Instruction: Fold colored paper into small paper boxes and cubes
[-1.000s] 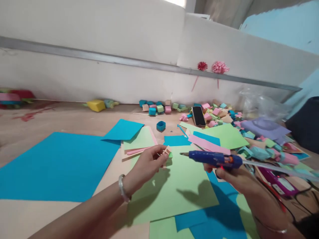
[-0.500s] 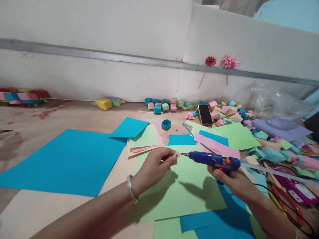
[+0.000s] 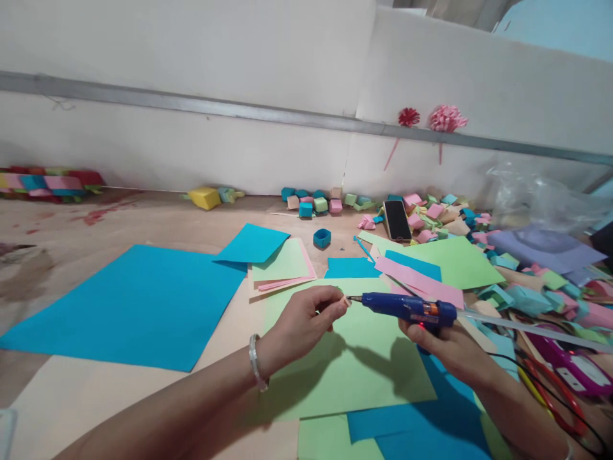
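Observation:
My left hand pinches a small folded paper piece between thumb and fingers, held above a light green sheet. A silver bangle sits on that wrist. My right hand grips a blue hot glue gun with a clear glue stick trailing out the back to the right. Its metal nozzle points left and meets the paper piece at my left fingertips.
A large blue sheet lies at the left, with more blue, green and pink sheets around. Several small paper boxes line the wall. A phone leans among paper scraps at the right, near cables and a clear plastic bag.
The glue gun's nozzle and my left hand have closed together; the tip now touches the paper piece. The view has drifted slightly.

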A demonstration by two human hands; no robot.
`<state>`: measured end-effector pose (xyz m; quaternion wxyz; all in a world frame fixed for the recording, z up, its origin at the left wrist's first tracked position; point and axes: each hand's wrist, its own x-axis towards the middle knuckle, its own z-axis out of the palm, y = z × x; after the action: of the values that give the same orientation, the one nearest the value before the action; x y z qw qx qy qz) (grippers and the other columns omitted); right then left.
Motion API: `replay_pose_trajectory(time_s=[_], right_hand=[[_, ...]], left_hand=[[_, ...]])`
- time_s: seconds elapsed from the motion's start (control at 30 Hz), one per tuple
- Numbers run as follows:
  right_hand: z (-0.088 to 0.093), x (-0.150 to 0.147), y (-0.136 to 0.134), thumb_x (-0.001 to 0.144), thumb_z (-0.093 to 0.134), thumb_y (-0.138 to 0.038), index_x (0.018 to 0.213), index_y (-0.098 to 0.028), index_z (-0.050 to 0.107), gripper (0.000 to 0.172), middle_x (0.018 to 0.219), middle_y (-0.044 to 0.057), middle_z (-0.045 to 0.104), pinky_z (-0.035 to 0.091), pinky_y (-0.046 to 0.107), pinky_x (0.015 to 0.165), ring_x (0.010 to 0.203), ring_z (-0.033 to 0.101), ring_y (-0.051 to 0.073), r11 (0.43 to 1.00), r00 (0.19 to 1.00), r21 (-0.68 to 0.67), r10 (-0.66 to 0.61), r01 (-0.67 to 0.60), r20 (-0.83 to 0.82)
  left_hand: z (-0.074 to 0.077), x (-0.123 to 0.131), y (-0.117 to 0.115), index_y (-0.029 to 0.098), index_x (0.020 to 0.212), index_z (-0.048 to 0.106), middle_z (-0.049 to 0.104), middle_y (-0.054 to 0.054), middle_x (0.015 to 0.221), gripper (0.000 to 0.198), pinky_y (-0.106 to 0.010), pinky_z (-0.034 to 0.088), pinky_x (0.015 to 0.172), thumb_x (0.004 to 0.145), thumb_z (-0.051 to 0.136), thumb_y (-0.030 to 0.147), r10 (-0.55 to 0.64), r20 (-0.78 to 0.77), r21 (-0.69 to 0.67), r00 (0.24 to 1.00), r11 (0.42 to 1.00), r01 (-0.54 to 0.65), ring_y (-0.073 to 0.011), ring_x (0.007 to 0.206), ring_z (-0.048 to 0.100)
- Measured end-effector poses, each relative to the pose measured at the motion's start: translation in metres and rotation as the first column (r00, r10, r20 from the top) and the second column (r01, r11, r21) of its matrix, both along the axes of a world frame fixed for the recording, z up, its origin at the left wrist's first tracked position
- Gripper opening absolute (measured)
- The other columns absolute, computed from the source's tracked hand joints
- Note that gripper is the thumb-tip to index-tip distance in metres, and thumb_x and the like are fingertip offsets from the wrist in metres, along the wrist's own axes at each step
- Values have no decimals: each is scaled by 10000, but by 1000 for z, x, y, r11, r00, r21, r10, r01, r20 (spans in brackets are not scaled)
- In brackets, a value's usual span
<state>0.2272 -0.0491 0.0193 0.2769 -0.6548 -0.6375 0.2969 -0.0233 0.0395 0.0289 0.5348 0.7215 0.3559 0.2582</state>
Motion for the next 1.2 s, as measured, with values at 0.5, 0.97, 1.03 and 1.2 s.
replay_pose_trajectory(time_s=[0.5, 0.97, 1.03, 1.2], right_hand=[[-3, 2, -5, 825, 503, -584, 831, -218, 718, 424, 740, 25, 689, 530, 301, 656, 708, 618, 206, 1000, 997, 7, 29, -29, 77], [-4, 2, -8, 815, 502, -592, 794, -223, 735, 438, 730, 30, 699, 539, 304, 596, 704, 640, 230, 1000, 996, -12, 3, -2, 94], [-2, 1, -8, 824, 508, -571, 840, -237, 741, 407, 742, 19, 709, 547, 305, 617, 709, 651, 226, 1000, 995, 1, 20, -20, 101], [2, -2, -7, 815, 548, -539, 908, -252, 739, 357, 818, 10, 732, 560, 309, 674, 743, 668, 220, 997, 994, 63, 38, -45, 103]], left_hand=[[-2, -1, 2, 174, 721, 577, 537, 11, 614, 314, -198, 352, 469, 894, 478, 416, 16, -13, 51, 1000, 999, -15, -89, 529, 473], [-3, -2, 1, 173, 727, 594, 566, -16, 698, 309, -240, 385, 574, 919, 441, 360, 4, -82, 213, 997, 977, 13, -131, 650, 498], [-1, -2, 1, 175, 693, 568, 551, -12, 675, 329, -245, 372, 573, 924, 434, 366, 20, -102, 249, 995, 968, 6, -132, 636, 483], [-1, -1, 0, 177, 663, 534, 540, -8, 645, 334, -254, 350, 582, 931, 423, 344, 51, -141, 302, 989, 953, -7, -136, 627, 473]])
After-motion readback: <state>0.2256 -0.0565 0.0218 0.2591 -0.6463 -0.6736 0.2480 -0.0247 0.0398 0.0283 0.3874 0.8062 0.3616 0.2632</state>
